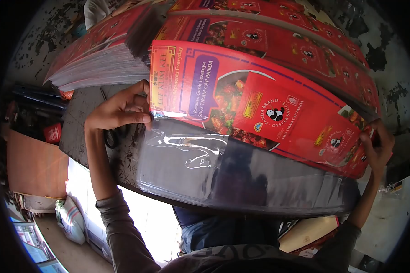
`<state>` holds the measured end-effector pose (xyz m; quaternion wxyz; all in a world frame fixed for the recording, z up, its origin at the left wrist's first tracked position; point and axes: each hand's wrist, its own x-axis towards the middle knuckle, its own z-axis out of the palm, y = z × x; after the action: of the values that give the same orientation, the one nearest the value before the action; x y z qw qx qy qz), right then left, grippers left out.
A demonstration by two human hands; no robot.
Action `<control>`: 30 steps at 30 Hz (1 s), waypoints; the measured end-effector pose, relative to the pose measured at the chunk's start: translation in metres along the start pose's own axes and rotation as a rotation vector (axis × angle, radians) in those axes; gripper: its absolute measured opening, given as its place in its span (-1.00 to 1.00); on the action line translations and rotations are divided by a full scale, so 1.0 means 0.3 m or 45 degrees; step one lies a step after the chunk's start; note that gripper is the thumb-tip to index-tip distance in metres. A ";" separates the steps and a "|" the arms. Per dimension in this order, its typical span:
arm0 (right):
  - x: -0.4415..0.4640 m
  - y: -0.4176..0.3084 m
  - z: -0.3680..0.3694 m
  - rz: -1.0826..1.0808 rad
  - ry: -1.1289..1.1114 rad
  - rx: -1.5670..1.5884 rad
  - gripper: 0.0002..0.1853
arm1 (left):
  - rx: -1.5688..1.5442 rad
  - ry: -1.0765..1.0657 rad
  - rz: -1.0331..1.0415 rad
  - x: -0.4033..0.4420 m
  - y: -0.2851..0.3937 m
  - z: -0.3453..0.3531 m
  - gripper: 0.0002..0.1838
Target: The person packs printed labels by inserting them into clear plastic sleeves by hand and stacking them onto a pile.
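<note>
A long red printed sheet [187, 73] with oyster sauce pictures and a panda logo stretches between my two hands. My left hand [123, 109] is closed on its left edge, thumb and fingers pinching near the lower corner. My right hand [379, 143] grips the far right end, thumb on the printed face. Directly below the sheet lies a stack of clear plastic sleeves [269, 182], shiny and reflecting light. Whether the sheet's lower edge lies on or inside the top sleeve, I cannot tell.
More red printed sheets [282, 41] lie in rows behind. A thick stack of sheets [95, 59] stands at the back left. Dark scissors [110, 139] rest on the worn table [79, 123] beside my left wrist. A white sack [70, 220] stands on the floor, lower left.
</note>
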<state>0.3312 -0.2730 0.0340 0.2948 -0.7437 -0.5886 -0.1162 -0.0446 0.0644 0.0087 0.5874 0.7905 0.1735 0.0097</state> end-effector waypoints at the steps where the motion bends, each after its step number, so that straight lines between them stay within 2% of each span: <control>1: 0.002 -0.005 0.000 -0.005 0.014 -0.020 -0.69 | 0.000 0.000 -0.001 0.000 -0.002 0.000 -0.63; 4: 0.012 -0.022 0.006 -0.096 0.054 -0.033 -0.69 | -0.088 -0.009 -0.030 0.001 -0.007 -0.001 -0.63; 8: 0.000 0.013 0.008 -0.078 0.048 0.057 -0.70 | -0.054 -0.025 -0.061 0.001 0.007 0.000 -0.62; 10: -0.006 0.018 -0.011 -0.062 -0.036 -0.023 -0.67 | -0.077 -0.034 -0.064 0.003 0.011 -0.001 -0.62; 14: -0.001 0.009 0.008 -0.061 0.007 -0.038 -0.64 | 0.000 -0.024 -0.085 -0.001 0.003 -0.006 -0.64; 16: 0.002 0.017 0.013 -0.151 0.056 -0.051 -0.62 | 0.017 -0.024 -0.073 0.000 -0.001 -0.004 -0.65; 19: -0.002 0.021 -0.016 -0.119 -0.023 -0.054 -0.61 | -0.047 -0.027 -0.049 0.003 -0.003 -0.003 -0.66; 23: 0.002 -0.003 -0.010 -0.107 0.013 -0.043 -0.61 | -0.049 -0.022 -0.062 0.002 0.009 0.004 -0.59; 25: 0.007 -0.013 0.000 -0.189 0.068 -0.155 -0.63 | -0.066 -0.014 -0.079 0.002 0.008 0.008 -0.55; 27: -0.004 -0.018 0.001 -0.090 0.050 -0.126 -0.64 | -0.052 -0.001 -0.044 -0.002 0.000 0.008 -0.47; 30: -0.014 0.000 0.007 0.015 0.042 -0.060 -0.65 | -0.028 -0.012 -0.023 0.002 0.015 0.019 -0.48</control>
<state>0.3297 -0.2752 0.0302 0.2874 -0.7519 -0.5764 -0.1405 -0.0415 0.0581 0.0110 0.5968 0.7824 0.1778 0.0024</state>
